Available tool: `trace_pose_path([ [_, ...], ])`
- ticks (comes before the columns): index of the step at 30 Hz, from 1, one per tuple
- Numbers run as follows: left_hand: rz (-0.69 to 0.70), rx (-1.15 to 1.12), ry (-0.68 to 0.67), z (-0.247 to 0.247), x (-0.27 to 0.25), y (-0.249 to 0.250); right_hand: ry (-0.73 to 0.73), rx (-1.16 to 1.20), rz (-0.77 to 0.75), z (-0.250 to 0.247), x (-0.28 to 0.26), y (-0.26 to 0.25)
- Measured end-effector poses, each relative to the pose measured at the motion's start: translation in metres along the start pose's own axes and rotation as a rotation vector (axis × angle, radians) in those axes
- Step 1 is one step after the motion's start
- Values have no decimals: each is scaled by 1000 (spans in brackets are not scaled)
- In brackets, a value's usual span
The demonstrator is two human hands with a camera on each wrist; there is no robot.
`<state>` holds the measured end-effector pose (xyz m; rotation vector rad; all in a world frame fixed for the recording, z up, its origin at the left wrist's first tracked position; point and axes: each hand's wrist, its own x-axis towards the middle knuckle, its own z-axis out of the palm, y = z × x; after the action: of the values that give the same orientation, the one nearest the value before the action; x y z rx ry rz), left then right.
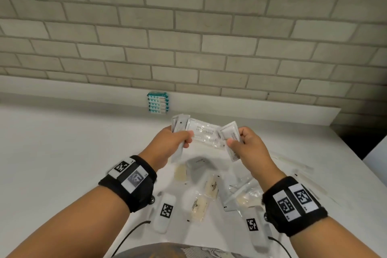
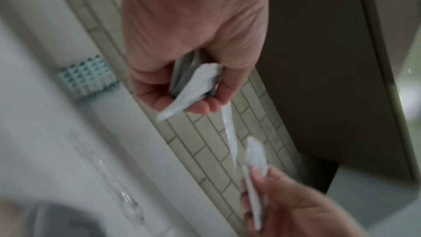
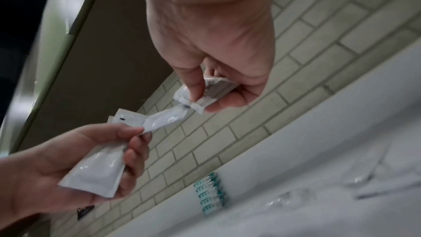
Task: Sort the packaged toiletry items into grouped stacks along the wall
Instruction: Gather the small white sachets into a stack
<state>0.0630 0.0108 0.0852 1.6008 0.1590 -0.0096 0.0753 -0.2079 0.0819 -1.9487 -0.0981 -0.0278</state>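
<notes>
Both hands are raised above the white counter (image 1: 73, 153), with a clear-and-white sachet (image 1: 204, 134) stretched between them. My left hand (image 1: 185, 140) grips a bundle of white sachets (image 1: 178, 123) and one end of the stretched one. The left wrist view shows that bundle (image 2: 196, 86) pinched between thumb and curled fingers. My right hand (image 1: 232, 142) pinches a few more white sachets (image 1: 231, 134), also visible in the right wrist view (image 3: 200, 98). A stack of teal-and-white packets (image 1: 158, 103) stands against the brick wall (image 1: 188, 37).
Below my hands lie loose packets: cream-coloured ones (image 1: 199, 205), a grey one (image 1: 195, 163) and long clear-wrapped items (image 1: 293, 166) to the right. The counter ends at a dark gap (image 1: 356, 138) on the far right.
</notes>
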Motion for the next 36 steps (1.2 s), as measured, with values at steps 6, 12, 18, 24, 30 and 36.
trace_pose_path([
  [6, 7, 86, -157, 14, -3, -1, -248, -296, -190, 2, -6, -24],
  [12, -111, -290, -268, 5, -3, -2, -247, -72, -36, 14, -8, -15],
  [18, -97, -276, -242, -3, -3, -4, -187, 175, 22, 11, -2, -7],
  [24, -22, -162, -299, 11, -13, -4, -324, 356, 0, 21, -4, -18],
  [30, -73, -157, -254, 10, -10, -4, -147, 254, -247, 11, 0, -25],
  [36, -201, -267, -197, 2, -2, -3, -87, -488, -870, 7, 3, -4],
])
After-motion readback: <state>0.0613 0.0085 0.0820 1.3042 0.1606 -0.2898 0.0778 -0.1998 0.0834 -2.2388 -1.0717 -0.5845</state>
